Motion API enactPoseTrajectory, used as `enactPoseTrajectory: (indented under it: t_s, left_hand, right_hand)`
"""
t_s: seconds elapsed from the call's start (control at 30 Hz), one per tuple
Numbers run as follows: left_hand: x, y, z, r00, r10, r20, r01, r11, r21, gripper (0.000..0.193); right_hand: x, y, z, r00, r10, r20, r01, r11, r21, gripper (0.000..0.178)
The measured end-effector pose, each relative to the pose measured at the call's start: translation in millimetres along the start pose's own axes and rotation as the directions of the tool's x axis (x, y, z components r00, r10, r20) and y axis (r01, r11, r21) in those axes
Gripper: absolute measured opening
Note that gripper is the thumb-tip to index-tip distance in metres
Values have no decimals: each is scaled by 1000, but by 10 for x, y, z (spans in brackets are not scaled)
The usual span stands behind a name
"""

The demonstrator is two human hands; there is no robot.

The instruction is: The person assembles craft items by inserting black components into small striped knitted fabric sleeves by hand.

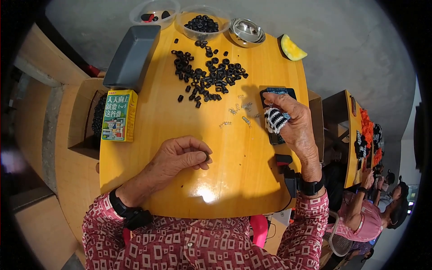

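My left hand (182, 155) is closed over the middle of the wooden table, with a small dark round piece (207, 157) partly showing at its fingertips. My right hand (294, 119) is over a dark tray (277, 139) at the table's right side. Black-and-white striped knitted covering (275, 119) wraps its bent fingers; whatever they hold, if anything, is hidden. Left of this hand lie several small metal springs (246, 120). Farther back, a loose pile of small black cylindrical parts (218, 74) spreads across the table.
Clear plastic bowls (182, 22), a metal bowl (246, 33) and a yellow fruit wedge (292, 48) line the far edge. A grey bin (130, 56) and yellow carton (128, 117) stand left. A red-and-black object (283, 160) sits near my right wrist. Another person (360, 220) sits at right.
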State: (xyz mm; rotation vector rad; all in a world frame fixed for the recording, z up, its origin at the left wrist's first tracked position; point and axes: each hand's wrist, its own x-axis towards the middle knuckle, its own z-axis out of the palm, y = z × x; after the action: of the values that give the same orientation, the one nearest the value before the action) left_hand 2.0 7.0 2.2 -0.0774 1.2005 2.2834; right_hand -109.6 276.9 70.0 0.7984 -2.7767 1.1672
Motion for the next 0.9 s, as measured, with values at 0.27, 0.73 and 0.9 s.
enactPoseTrajectory:
  t_s: [0.27, 0.73, 0.9]
  left_hand:
    - [5, -4, -3, 1000, 3, -1, -3, 1000, 0, 20]
    - [3, -17, -17, 1000, 13, -2, -13, 1000, 13, 20]
    - [3, -23, -8, 1000, 8, 13, -8, 1000, 30, 20]
  right_hand:
    - [-12, -9, -92, 997, 5, -74, -6, 1000, -6, 29]
    - [39, -165, -137, 998, -32, -56, 20, 980, -196, 27]
    - [480, 79, -316, 994, -113, -6, 98, 885, -455, 29]
